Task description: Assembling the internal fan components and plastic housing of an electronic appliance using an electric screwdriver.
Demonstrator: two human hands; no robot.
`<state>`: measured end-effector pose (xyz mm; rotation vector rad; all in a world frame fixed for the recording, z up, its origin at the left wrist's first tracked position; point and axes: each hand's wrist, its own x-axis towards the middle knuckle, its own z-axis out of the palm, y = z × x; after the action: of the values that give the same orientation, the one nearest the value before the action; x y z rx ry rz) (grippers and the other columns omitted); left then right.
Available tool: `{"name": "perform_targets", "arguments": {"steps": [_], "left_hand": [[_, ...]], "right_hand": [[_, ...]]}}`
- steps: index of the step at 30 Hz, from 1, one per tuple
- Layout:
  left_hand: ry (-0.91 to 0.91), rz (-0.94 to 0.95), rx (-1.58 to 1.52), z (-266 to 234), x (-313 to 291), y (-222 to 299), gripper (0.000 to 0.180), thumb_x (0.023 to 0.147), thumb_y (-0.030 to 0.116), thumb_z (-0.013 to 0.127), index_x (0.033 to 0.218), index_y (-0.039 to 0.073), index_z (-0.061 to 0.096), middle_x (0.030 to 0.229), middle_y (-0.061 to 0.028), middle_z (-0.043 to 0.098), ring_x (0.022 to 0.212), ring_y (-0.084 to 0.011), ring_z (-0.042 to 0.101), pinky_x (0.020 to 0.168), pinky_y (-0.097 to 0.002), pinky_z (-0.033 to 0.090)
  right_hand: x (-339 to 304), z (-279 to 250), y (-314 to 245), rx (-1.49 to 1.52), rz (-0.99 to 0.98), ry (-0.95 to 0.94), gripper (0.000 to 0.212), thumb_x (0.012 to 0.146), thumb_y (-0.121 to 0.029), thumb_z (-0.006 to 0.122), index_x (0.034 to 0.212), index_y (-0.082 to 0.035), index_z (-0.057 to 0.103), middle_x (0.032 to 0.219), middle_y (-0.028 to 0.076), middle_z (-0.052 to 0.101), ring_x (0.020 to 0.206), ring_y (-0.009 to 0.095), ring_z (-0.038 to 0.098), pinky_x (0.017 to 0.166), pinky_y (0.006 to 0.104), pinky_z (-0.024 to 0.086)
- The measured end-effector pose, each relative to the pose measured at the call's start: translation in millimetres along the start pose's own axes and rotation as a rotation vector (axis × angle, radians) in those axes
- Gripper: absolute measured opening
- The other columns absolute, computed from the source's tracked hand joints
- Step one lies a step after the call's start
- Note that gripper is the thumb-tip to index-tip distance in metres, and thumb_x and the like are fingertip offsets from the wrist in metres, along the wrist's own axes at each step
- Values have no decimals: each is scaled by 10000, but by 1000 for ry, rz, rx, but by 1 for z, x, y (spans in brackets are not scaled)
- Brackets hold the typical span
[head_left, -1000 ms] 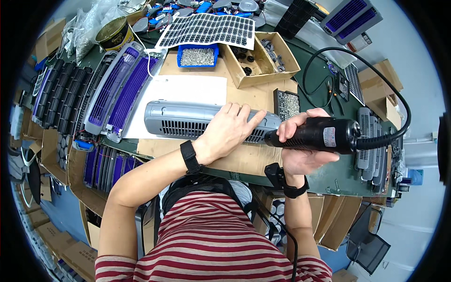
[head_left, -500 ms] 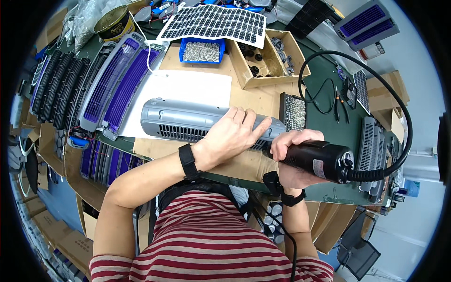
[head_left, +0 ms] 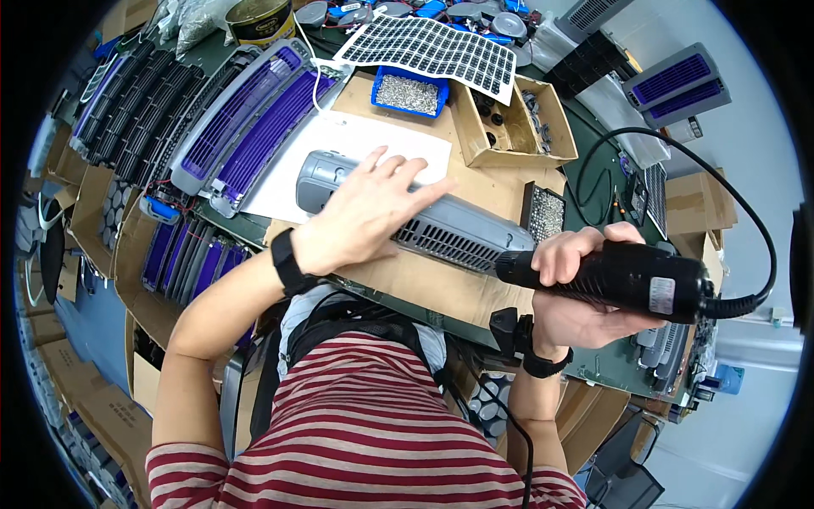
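A long grey plastic housing [head_left: 462, 231] with slotted vents lies across a cardboard sheet [head_left: 441, 284] on the bench. My left hand [head_left: 360, 212] rests flat on top of its left half, fingers spread. My right hand [head_left: 577, 293] grips a black corded electric screwdriver [head_left: 632, 276], held level, with its tip at the right end of the housing. A dark watch sits on my left wrist and a black band on my right.
Purple-and-grey grille panels [head_left: 246, 127] and black ribbed parts [head_left: 127, 102] lie to the left. A blue tray of small screws [head_left: 410, 92], a sheet of small black pads [head_left: 432, 51] and a cardboard box of parts [head_left: 509, 119] stand behind. The tool's cable [head_left: 678, 161] loops at the right.
My left hand has slid left along the housing and opened flat. The screwdriver in my right hand has swung lower and to the right end of the housing.
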<state>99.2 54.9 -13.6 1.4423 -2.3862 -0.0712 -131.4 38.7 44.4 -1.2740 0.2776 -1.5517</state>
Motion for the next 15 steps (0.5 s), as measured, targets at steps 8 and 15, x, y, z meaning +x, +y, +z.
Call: {"name": "perform_targets", "arguments": {"steps": [8, 15], "left_hand": [[-25, -32, 21, -12, -25, -31, 949, 499, 114, 841, 1380, 182, 496, 1127, -95, 584, 1072, -311, 559, 978, -443, 415], [-62, -38, 33, -10, -27, -32, 966, 486, 121, 855, 1379, 205, 495, 1138, -91, 577, 1063, -299, 559, 950, -407, 451]], "right_hand": [[-9, 43, 52, 173, 118, -44, 969, 763, -911, 309, 1159, -33, 420, 673, 93, 507, 533, 191, 480, 524, 330, 429], [-11, 49, 63, 50, 109, -39, 976, 746, -925, 298, 1150, -44, 419, 678, 87, 493, 543, 185, 482, 520, 320, 415]]}}
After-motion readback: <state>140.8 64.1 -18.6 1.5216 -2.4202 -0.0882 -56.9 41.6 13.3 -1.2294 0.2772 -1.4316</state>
